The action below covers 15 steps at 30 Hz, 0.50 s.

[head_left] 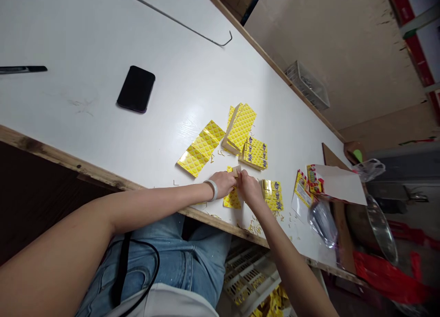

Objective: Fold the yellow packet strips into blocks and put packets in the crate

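Close together near the table's front edge, my left hand and my right hand are both closed on a yellow patterned card. The card appears bent, with a pale underside showing between my fingertips; the fingers partly hide it. A flat, creased yellow sheet lies to the left of my hands. Just beyond them stands a stack of long yellow cards, with a stack of smaller printed cards against it. Right of my right hand sits another small printed stack.
A black phone, a pen and a long hooked metal rod lie on the white table. Small trimmings are scattered near the edge. At right are an open box and a metal bowl. Below is a plastic crate.
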### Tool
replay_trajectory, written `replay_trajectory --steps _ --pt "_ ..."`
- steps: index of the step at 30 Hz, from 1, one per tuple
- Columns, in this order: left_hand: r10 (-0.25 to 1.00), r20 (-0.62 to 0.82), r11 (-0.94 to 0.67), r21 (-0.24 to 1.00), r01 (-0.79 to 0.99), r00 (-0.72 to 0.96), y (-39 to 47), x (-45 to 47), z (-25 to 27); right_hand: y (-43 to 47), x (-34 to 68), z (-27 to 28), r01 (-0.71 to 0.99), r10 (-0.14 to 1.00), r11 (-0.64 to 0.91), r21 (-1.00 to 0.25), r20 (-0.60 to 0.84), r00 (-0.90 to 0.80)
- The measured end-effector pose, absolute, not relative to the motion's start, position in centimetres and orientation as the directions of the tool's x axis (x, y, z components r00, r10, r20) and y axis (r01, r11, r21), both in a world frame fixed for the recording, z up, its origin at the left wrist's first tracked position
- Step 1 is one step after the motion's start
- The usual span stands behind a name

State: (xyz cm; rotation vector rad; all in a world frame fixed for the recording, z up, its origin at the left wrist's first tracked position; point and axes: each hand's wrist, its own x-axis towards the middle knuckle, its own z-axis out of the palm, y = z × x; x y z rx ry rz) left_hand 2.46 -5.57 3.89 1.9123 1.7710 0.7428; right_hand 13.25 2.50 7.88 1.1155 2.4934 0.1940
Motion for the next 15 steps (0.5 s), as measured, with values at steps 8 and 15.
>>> replay_trajectory --steps 8,15 --pt "0.978 0.177 -0.192 0.582 0.790 0.108 -5.5 2.6 2.5 1.2 13.7 7.9 0.796 0.790 0.594 0.117 -0.268 -0.551" --pt "0.975 0.193 -0.197 0.545 0.815 0.106 -5.5 2.5 2.8 -0.5 18.4 8.2 0.675 0.797 0.389 -0.627 -0.138 -0.588"
